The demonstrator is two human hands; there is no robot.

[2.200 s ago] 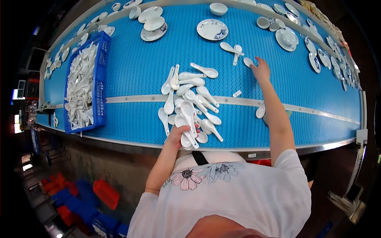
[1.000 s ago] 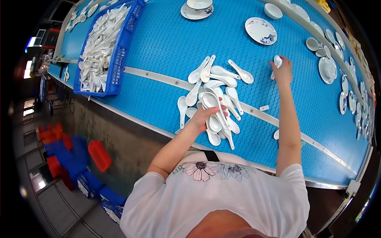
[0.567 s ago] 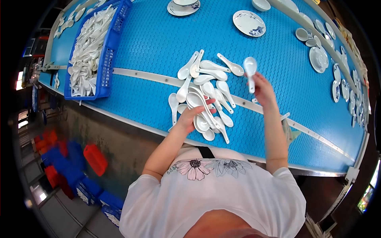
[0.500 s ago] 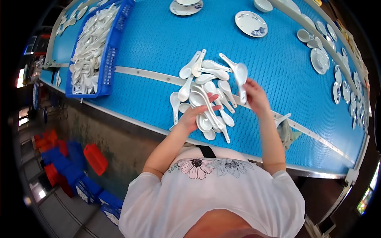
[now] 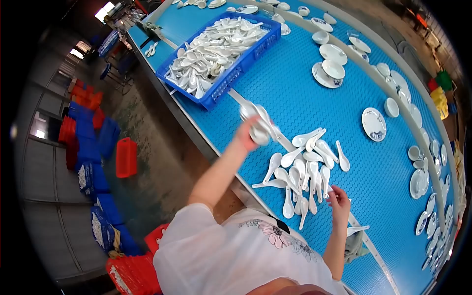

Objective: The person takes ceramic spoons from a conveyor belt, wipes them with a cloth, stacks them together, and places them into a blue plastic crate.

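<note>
My left hand (image 5: 246, 135) is closed around several white spoons (image 5: 260, 120), blurred by motion, above the belt between the blue basket (image 5: 209, 101) and the loose pile. White ceramic soup spoons (image 5: 297, 172) lie heaped in front of me, their handles pointing in various directions. At the right edge of this heap is my right hand (image 5: 338, 200), fingers apart and slightly bent, with nothing visible in it. A single spoon (image 5: 342, 156) rests on the far right side of the heap. Many more white spoons (image 5: 216, 49) fill the basket.
Along the far side of the blue belt (image 5: 295, 93) stand white bowls and plates (image 5: 327, 76). A blue-patterned plate (image 5: 373, 124) lies to the right. Near my right forearm are a grey-green cloth (image 5: 355, 246) and another spoon (image 5: 358, 229). Red and blue crates (image 5: 126, 157) stand on the floor at left.
My left hand has moved away from the heap toward the basket with its spoons. My right hand has let go of its spoon and lowered. The view has turned left.
</note>
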